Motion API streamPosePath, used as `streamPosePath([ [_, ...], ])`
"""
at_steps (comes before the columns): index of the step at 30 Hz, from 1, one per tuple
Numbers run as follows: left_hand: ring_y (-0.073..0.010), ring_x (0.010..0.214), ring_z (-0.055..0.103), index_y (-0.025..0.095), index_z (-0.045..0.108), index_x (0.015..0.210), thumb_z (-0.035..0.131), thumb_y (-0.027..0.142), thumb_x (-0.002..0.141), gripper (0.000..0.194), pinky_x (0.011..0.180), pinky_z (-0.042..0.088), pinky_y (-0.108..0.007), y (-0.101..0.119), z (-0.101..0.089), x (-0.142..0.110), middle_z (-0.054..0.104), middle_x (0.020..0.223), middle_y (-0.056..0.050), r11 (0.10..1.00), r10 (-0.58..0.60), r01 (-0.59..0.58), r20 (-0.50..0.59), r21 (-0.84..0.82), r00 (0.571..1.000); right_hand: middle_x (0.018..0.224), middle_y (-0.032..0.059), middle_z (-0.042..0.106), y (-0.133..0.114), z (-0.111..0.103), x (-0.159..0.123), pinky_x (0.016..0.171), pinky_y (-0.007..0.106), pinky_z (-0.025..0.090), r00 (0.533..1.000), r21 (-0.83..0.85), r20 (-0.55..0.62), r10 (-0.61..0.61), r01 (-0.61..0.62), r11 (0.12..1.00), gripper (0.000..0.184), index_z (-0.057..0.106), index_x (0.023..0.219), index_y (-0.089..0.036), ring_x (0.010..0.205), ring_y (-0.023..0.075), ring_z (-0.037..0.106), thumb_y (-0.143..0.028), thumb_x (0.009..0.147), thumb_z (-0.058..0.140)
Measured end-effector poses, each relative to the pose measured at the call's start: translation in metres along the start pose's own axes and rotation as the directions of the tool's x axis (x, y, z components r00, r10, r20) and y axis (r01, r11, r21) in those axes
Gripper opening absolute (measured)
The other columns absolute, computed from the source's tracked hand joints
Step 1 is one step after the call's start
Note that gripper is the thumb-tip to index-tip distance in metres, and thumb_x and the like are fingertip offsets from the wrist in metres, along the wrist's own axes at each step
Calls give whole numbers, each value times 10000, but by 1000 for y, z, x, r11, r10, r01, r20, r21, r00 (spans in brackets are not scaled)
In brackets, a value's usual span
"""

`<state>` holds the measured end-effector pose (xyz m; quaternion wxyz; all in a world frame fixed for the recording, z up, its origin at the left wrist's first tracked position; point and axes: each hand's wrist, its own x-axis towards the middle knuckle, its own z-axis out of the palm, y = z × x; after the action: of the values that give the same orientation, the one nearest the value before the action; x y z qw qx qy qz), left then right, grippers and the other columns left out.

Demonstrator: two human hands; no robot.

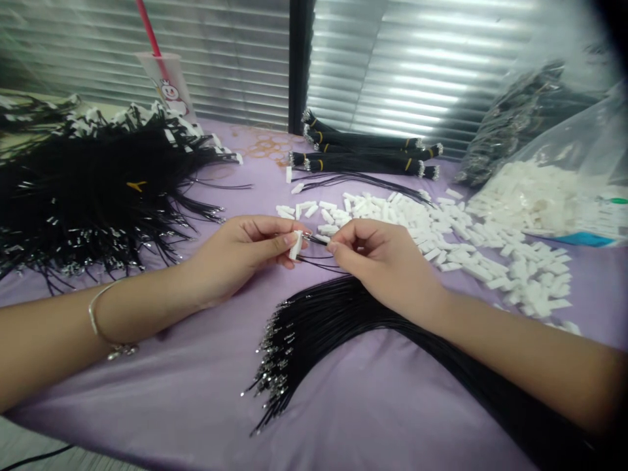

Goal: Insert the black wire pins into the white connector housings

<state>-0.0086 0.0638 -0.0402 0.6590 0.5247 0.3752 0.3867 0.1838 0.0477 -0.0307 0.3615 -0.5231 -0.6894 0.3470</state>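
My left hand (255, 252) pinches a small white plastic connector housing (296, 245) between thumb and fingers, held upright above the table. Thin black wires (318, 263) run from the housing toward the right. Opposite it, my right hand (377, 258) is closed in a pinch on a black wire (318, 240), whose metal-tipped end is at the housing; whether the tip sits inside it I cannot tell. Below my hands lies a thick bundle of black wires (338, 307) with silver terminals fanned out at its left end. It passes under my right forearm.
Loose white housings (471, 255) spread behind and right of my right hand. A clear bag (554, 183) holds more. Tied wire bundles (363, 160) lie at the back, and a large heap of wires with white ends (98, 176) at left, near a cup (169, 85) with a straw.
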Motion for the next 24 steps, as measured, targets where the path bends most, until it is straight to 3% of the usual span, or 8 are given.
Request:
streamPosePath([
  [9, -120, 730, 562, 129, 696, 859, 617, 125, 788, 106, 646, 455, -210, -1, -1, 2, 638, 797, -47, 990, -50, 58, 60, -129, 997, 547, -39, 502, 0, 0, 0, 437, 182, 276, 1000, 55, 14, 8, -8, 998, 77, 593, 640, -143, 482, 48, 393, -182, 706, 581],
  [17, -109, 655, 557, 133, 708, 817, 634, 108, 761, 96, 622, 451, -216, 0, 1, 1, 642, 720, -36, 993, -38, 42, 39, -107, 999, 546, -38, 503, -1, 0, -3, 433, 195, 256, 999, 18, 10, -33, 33, 999, 73, 581, 623, -158, 481, 53, 378, -166, 695, 577],
  [24, -92, 654, 548, 135, 701, 853, 662, 171, 762, 105, 638, 443, -197, 0, 0, 0, 647, 758, -27, 1000, -21, 21, 5, 13, 1000, 535, -38, 494, -3, 0, -5, 418, 195, 257, 1000, -6, 16, -12, 12, 1000, 65, 583, 616, -166, 472, 56, 378, -161, 680, 576],
])
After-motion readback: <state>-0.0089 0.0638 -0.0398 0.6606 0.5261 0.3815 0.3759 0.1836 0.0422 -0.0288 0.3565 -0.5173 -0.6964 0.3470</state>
